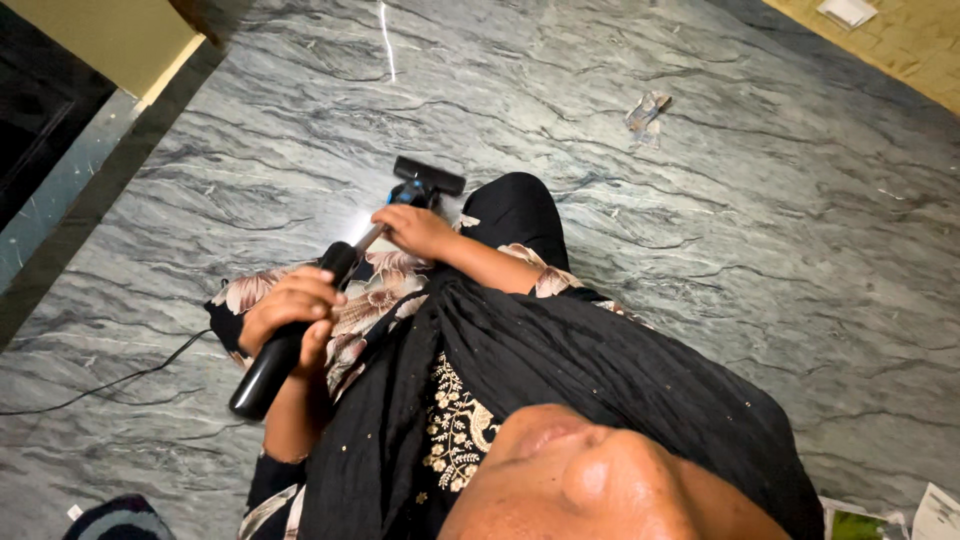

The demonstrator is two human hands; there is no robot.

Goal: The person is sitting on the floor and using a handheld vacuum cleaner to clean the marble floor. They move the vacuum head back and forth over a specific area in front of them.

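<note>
Grey marble floor (pixel 700 250) | vacuum (pixel 300 330) slants away — black brush head (pixel 430 176) on floor ahead | left hand (pixel 290 315) clamped around handle, nearer the body | right hand (pixel 415 228) closed on the tube just behind the head | cord (pixel 110 383) trails left

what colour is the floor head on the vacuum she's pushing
The vacuum's floor head is black, with a blue joint behind it; the head view shows it.

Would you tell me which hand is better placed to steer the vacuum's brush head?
Probably the right hand: it grips the tube right behind the brush head, while the left hand holds the black handle farther back.
</note>
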